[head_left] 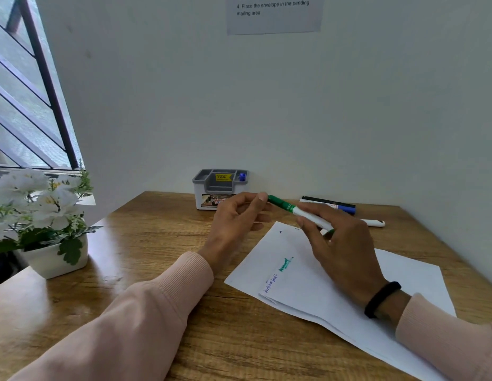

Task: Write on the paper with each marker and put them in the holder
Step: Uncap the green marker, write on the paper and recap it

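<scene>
A green marker [294, 210] with its cap on is held above the white paper [308, 287]. My right hand [341, 243] grips its white barrel. My left hand [239, 218] has its fingers curled, and the thumb tip meets the green cap end. The paper carries a blue scribble and a green scribble near its left edge. The grey-and-white holder [220, 188] stands by the wall with a blue marker [242, 177] in its right slot. Loose markers [332, 204] lie on the table behind my right hand.
A white pot of white flowers [46, 221] stands at the table's left edge. A white marker [375, 223] lies near the wall at the right. The wooden table [156, 243] meets the wall at the back and right.
</scene>
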{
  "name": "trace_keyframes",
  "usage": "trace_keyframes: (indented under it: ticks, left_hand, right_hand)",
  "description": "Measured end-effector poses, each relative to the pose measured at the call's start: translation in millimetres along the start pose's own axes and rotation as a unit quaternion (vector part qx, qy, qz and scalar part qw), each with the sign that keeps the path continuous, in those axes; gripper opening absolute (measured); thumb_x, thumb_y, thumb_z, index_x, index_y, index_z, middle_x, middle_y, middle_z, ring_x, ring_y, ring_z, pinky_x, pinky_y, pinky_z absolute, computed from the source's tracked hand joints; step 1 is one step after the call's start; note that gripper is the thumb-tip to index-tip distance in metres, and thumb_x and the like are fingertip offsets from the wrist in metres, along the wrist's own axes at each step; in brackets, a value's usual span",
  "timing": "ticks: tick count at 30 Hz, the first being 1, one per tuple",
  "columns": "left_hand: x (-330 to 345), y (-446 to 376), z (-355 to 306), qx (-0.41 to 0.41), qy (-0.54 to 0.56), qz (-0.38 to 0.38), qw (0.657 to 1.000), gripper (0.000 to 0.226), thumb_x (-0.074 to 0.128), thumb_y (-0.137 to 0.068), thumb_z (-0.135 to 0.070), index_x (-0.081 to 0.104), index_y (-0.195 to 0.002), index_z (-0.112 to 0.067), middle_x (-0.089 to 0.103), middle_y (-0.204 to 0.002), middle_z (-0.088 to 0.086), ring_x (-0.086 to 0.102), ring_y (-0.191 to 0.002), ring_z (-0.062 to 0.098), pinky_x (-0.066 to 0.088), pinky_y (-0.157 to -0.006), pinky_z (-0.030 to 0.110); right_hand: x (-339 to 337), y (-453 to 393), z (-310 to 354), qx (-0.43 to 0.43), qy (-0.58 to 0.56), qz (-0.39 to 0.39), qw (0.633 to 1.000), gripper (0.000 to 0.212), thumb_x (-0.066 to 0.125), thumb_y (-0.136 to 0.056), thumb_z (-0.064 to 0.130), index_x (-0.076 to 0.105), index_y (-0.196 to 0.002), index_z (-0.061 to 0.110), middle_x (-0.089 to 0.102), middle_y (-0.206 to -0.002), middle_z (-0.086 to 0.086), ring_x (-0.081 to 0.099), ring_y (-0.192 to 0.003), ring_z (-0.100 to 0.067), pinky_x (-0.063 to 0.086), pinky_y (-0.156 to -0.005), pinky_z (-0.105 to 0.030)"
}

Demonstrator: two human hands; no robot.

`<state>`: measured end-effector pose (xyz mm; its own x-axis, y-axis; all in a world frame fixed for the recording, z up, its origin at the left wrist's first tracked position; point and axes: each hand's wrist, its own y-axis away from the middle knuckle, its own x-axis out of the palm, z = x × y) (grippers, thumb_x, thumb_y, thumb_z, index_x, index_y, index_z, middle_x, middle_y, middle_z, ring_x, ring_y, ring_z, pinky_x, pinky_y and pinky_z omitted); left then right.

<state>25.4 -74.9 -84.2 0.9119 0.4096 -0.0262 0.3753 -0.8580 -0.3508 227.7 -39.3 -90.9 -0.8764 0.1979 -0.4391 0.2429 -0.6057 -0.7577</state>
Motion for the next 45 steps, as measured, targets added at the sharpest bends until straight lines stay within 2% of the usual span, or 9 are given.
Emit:
trace_keyframes:
  ticks: [5,12,18,23,28,34,39,42,45]
  left_hand:
    - [-9.1,-2.3,-7.9,-0.059,0.148,0.038,0.987,0.039,0.08,-0.081,-0.031,0.071,-0.112,-0.009,0.08,-0.103,0.01,0.076,-0.088,0.021,0.062,-0.083,0.034]
    - [-2.0,1.8,-12.6,-0.07,0.14,0.121,0.98,0.032,0.079,-0.087,-0.016,0.074,-0.119,-0.012,0.078,-0.108,0.013,0.073,-0.087,0.02,0.06,-0.088,0.037]
    - [-1.7,8.8,-14.0,-0.04,0.046,0.161,0.985,0.028,0.082,-0.084,-0.019,0.076,-0.11,-0.011,0.079,-0.108,0.01,0.075,-0.101,0.026,0.06,-0.094,0.042]
    - [5.1,14.0,-17.0,-0.034,0.005,0.23,0.972,0.024,0.079,-0.086,-0.032,0.078,-0.098,-0.011,0.079,-0.098,0.012,0.075,-0.1,0.026,0.06,-0.087,0.032]
    - [5.6,15.2,-19.0,-0.059,0.025,0.254,0.965,0.023,0.078,-0.084,-0.033,0.081,-0.095,-0.013,0.079,-0.094,0.01,0.074,-0.092,0.021,0.059,-0.083,0.027]
    - [8.5,15.9,-21.9,-0.082,0.027,0.281,0.956,0.021,0.08,-0.078,-0.033,0.081,-0.09,-0.016,0.078,-0.09,0.009,0.074,-0.089,0.02,0.06,-0.08,0.029]
    - [6.9,15.9,-23.5,-0.097,0.049,0.287,0.952,0.017,0.079,-0.081,-0.032,0.081,-0.094,-0.022,0.079,-0.103,0.012,0.075,-0.093,0.021,0.061,-0.081,0.029]
    - [5.2,14.8,-19.2,-0.107,0.05,0.293,0.949,0.013,0.079,-0.088,-0.028,0.079,-0.1,-0.023,0.078,-0.109,0.009,0.075,-0.101,0.022,0.06,-0.083,0.029]
    - [-0.3,10.3,-15.9,-0.099,0.058,0.263,0.958,0.019,0.077,-0.091,-0.022,0.077,-0.107,-0.013,0.077,-0.11,0.013,0.074,-0.095,0.022,0.06,-0.087,0.034]
  right_hand:
    - [-10.4,-8.9,1.4,-0.085,0.122,0.0,0.989,0.029,0.081,-0.091,0.02,0.078,-0.119,0.02,0.08,-0.104,0.001,0.069,-0.094,-0.025,0.055,-0.074,-0.034]
    - [-14.9,-18.5,-6.2,-0.114,0.209,0.04,0.97,0.035,0.059,-0.097,0.012,0.071,-0.13,0.012,0.068,-0.1,-0.01,0.054,-0.093,-0.032,0.053,-0.074,-0.051]
    - [-14.8,-17.9,-9.6,-0.092,0.319,0.057,0.941,0.071,0.053,-0.081,0.08,0.071,-0.111,0.018,0.059,-0.095,-0.006,0.052,-0.094,-0.029,0.047,-0.079,-0.047]
    - [-20.0,-18.7,-12.7,-0.099,0.304,0.035,0.947,0.082,0.04,-0.07,0.101,0.055,-0.07,0.021,0.042,-0.075,0.003,0.038,-0.079,-0.02,0.042,-0.072,-0.043]
    - [-21.0,-16.8,-6.6,-0.111,0.288,0.049,0.95,0.066,0.051,-0.072,0.09,0.039,-0.062,0.026,0.04,-0.064,0.006,0.037,-0.07,-0.019,0.034,-0.068,-0.037]
    - [-22.1,-13.9,-6.8,-0.128,0.249,0.088,0.956,0.065,0.052,-0.074,0.082,0.041,-0.054,0.021,0.036,-0.057,0.008,0.037,-0.063,-0.02,0.027,-0.061,-0.034]
    - [-20.6,-15.2,-8.1,-0.137,0.227,0.099,0.959,0.063,0.047,-0.08,0.084,0.042,-0.062,0.024,0.04,-0.066,0.01,0.04,-0.069,-0.018,0.036,-0.063,-0.036]
    - [-18.0,-16.0,-12.3,-0.138,0.234,0.155,0.95,0.068,0.032,-0.082,0.093,0.053,-0.089,0.029,0.052,-0.089,0.007,0.045,-0.085,-0.017,0.042,-0.076,-0.041]
    - [-16.4,-19.7,-12.7,-0.165,0.251,0.168,0.939,0.07,0.033,-0.093,0.08,0.063,-0.115,0.021,0.065,-0.108,-0.001,0.06,-0.097,-0.026,0.046,-0.088,-0.055]
